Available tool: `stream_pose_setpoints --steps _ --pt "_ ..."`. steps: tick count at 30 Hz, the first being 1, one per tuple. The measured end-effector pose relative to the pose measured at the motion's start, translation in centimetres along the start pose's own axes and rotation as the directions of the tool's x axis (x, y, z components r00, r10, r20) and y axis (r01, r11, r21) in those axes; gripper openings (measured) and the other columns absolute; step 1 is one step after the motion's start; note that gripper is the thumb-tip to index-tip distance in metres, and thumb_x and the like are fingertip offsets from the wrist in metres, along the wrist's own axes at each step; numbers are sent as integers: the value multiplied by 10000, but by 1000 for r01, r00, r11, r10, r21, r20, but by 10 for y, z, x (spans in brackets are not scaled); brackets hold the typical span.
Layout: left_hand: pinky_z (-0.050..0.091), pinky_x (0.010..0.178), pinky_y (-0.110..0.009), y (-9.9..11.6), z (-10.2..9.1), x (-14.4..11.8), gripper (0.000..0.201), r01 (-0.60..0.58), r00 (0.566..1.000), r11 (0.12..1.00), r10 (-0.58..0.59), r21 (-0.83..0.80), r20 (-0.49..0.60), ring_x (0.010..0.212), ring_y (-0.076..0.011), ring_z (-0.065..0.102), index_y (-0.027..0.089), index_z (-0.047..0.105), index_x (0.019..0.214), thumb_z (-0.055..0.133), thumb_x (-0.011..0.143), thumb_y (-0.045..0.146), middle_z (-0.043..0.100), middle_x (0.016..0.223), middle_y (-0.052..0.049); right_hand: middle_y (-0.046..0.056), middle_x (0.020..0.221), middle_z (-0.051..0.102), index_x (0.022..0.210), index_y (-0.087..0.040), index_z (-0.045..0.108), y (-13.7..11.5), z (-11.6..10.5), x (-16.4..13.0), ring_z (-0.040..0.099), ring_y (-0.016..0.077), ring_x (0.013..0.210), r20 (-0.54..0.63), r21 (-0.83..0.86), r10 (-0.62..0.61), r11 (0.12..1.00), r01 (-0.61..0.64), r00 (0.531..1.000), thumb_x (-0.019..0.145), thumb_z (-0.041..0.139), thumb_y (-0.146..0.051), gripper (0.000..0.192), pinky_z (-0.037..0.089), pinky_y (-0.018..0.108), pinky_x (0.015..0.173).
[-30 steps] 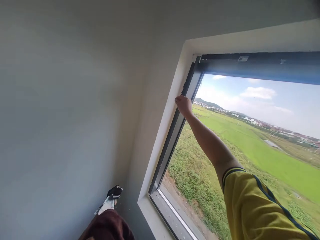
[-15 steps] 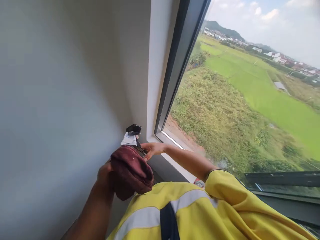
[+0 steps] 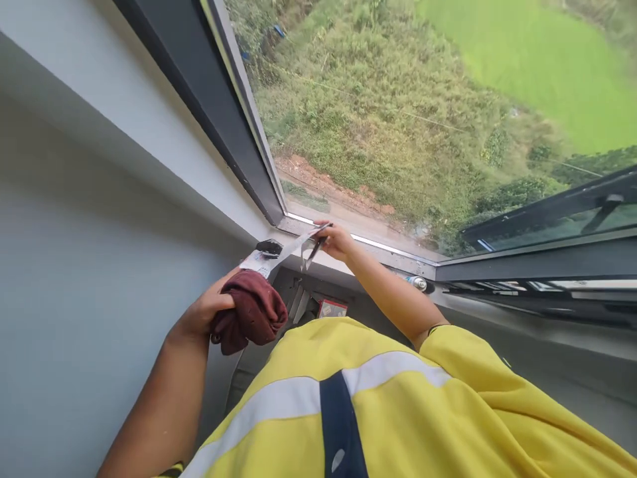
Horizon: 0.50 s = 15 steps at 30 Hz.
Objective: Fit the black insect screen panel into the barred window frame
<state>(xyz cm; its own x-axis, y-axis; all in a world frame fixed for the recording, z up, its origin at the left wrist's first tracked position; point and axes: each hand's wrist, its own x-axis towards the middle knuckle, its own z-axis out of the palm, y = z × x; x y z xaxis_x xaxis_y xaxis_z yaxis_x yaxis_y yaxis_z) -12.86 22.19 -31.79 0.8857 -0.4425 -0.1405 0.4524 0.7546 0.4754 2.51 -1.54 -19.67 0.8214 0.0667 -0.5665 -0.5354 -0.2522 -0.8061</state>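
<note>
My left hand [image 3: 212, 307] is closed around a bunched maroon cloth [image 3: 256, 305]. Just beyond the cloth, on that hand's side, are a white printed sheet [image 3: 253, 261] and a glossy black object [image 3: 269, 248] whose kind I cannot make out. A pale, thin strip [image 3: 293, 247] stretches from there towards my right hand [image 3: 338, 240]. The fingers of that hand pinch a slim dark piece [image 3: 315, 247] close to the strip's far end, above the window sill. Whether strip and dark piece are joined is unclear.
A dark-framed window [image 3: 239, 159] rises ahead, with grass outside. On its sill [image 3: 383, 255], right of my forearm, lies a can [image 3: 417, 283]. A red-edged box [image 3: 332, 309] sits lower down. The wall [image 3: 99, 265] is close on my left.
My right hand has moved right and away from the cloth, with the pale strip now stretched between the hands. The cloth stays in my left hand. The view has turned down and right.
</note>
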Motion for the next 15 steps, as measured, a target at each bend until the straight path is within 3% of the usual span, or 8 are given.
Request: stream_pose_setpoints --steps 2,5,8,10,12,15 --pt "501 818 -203 4 10 27 592 -15 998 1000 14 6 57 943 -193 602 119 585 1158 744 598 222 644 1087 -69 3 859 615 1058 -201 517 -10 17 -4 620 159 829 8 -34 -85 996 85 996 666 614 -145 407 552 318 745" --pt "485 817 -178 1 25 64 823 106 993 994 -107 32 47 947 -172 594 185 492 1344 755 565 190 638 1075 -25 31 978 607 1077 -195 556 -9 39 -17 585 182 959 11 -325 -194 927 187 981 767 603 -229 315 521 358 859" --pt "504 736 -196 -7 40 92 687 152 986 977 -161 149 52 838 -190 609 132 592 1172 800 525 230 652 891 -24 69 1177 561 1110 -198 595 -7 39 -29 474 208 1162 -10 -682 -348 688 248 937 833 603 -310 298 397 396 1028" --pt "516 729 -215 -11 51 106 529 158 978 969 -181 191 108 837 -220 619 109 619 998 808 528 262 655 832 -36 82 1292 499 1179 -225 585 -7 23 -36 411 222 1219 -80 -783 -392 594 186 916 827 642 -391 393 353 410 1050" --pt "523 723 -224 -14 65 117 522 220 957 953 -252 207 142 853 -235 631 122 613 1013 794 542 258 665 852 -32 77 1242 528 1209 -235 569 -7 -3 -44 462 207 1136 -138 -733 -313 670 116 940 810 665 -439 458 403 374 981" --pt "532 831 -281 -18 92 131 673 285 911 912 -354 296 214 1005 -302 613 141 599 1147 790 513 256 673 1009 -53 15 933 593 1121 -190 583 3 -43 -55 548 135 838 -163 -415 -156 907 76 974 797 669 -377 383 467 266 790"
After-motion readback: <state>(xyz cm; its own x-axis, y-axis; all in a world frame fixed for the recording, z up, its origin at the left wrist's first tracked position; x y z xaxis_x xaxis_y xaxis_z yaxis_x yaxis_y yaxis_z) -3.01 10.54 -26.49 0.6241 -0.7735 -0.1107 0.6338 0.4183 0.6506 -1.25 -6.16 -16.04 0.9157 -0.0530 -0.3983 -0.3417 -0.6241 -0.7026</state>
